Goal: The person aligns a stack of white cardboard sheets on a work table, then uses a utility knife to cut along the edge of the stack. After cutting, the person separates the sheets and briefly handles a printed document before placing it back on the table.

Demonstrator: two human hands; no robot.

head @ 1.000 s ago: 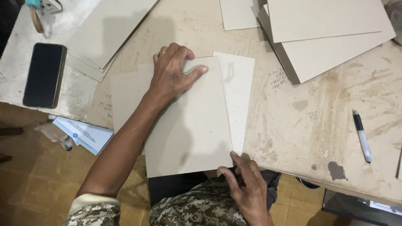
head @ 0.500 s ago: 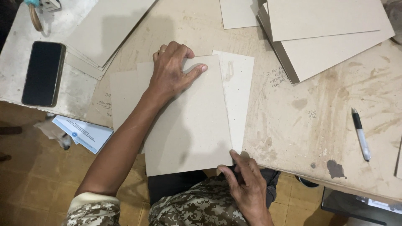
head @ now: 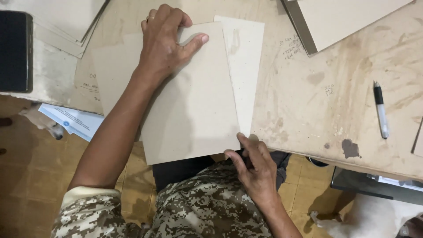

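Note:
A grey cardboard sheet [head: 194, 105] lies on the stained wooden table [head: 317, 88], hanging over its near edge. My left hand [head: 165, 42] presses on its far left corner, fingers bent, thumb stretched across the sheet. My right hand [head: 253, 165] pinches the sheet's near right corner at the table edge. Under it, a paler sheet [head: 246, 57] sticks out to the right and another grey sheet [head: 110, 66] shows at the left.
A black phone [head: 15, 50] lies at the far left beside a stack of grey boards [head: 66, 26]. More boards [head: 335, 22] sit at the top right. A black-and-white pen [head: 381, 110] lies at the right. Blue-white papers [head: 72, 121] stick out below the table edge.
Both hands stay on the same corners of the sheet. The view has drawn in closer to the table; nothing else has visibly moved.

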